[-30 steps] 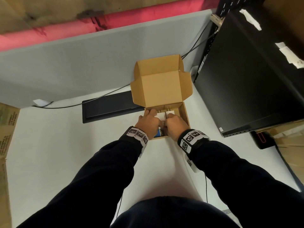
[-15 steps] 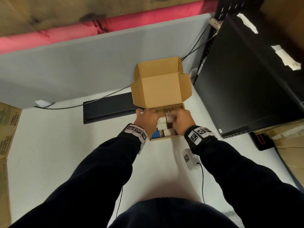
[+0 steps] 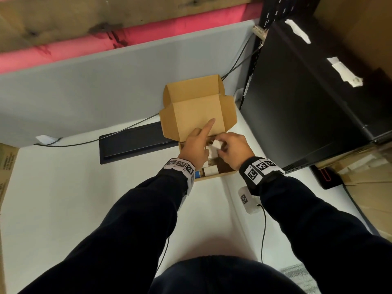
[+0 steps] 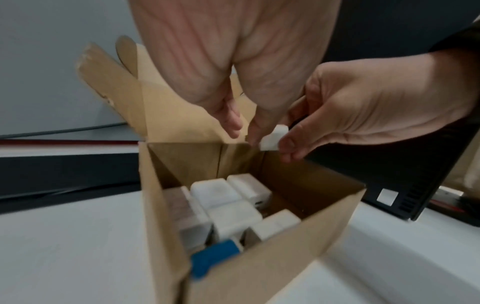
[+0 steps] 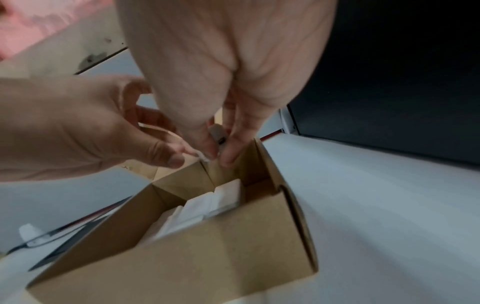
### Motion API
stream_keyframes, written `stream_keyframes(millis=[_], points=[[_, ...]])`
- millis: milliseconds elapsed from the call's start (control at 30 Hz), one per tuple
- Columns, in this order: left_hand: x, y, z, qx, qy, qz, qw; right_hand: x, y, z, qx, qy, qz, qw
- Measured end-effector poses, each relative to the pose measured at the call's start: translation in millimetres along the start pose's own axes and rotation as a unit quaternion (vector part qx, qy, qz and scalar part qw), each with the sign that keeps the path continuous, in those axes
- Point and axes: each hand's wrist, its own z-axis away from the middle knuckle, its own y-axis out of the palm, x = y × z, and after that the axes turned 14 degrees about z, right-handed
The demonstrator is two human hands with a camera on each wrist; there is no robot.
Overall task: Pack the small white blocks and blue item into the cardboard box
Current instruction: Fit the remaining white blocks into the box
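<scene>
The open cardboard box (image 3: pixel 228 171) stands on the white desk with its lid (image 3: pixel 197 111) upright. Inside it lie several white blocks (image 4: pixel 215 193) and the blue item (image 4: pixel 213 257) at the near left corner. My right hand (image 3: pixel 220 145) pinches one small white block (image 4: pixel 272 137) above the box's far side. My left hand (image 3: pixel 198 143) hovers beside it over the box. Its index finger points straight along the lid, and its thumb (image 4: pixel 255 131) touches that block. In the right wrist view the block (image 5: pixel 218 134) shows between my right fingertips.
A black monitor (image 3: pixel 307 107) stands close on the right of the box. A flat black bar (image 3: pixel 135 143) lies to the left of it, before a grey partition (image 3: pixel 106 85). Cables run behind, and a small white device (image 3: pixel 248 200) hangs under my right wrist.
Both hands have risen out of the box. My right hand has lifted one white block, and my left index finger has straightened up against the lid.
</scene>
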Motion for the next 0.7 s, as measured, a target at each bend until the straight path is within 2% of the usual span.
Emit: stream_keyframes(millis=[67, 167, 300, 467, 567, 700], points=[[10, 3, 4, 0.036, 0.003, -0.081, 0.996, -4, 0, 0, 0.010, 0.032, 0.065, 0.997], [22, 9, 11, 0.124, 0.019, -0.221, 0.967, -5, 0, 3, 0.022, 0.033, 0.170, 0.985], [30, 16, 16, 0.167, 0.031, -0.321, 0.932, -2, 8, 5, 0.022, 0.004, 0.195, 0.981], [33, 15, 15, 0.173, 0.037, -0.335, 0.925, 3, 17, 8, 0.067, -0.002, 0.214, 0.975], [34, 17, 14, 0.172, 0.018, -0.326, 0.930, 11, 18, 7, 0.097, -0.006, 0.288, 0.953], [33, 17, 14, 0.172, -0.003, -0.315, 0.933, 15, 19, 3, 0.134, 0.025, 0.350, 0.927]])
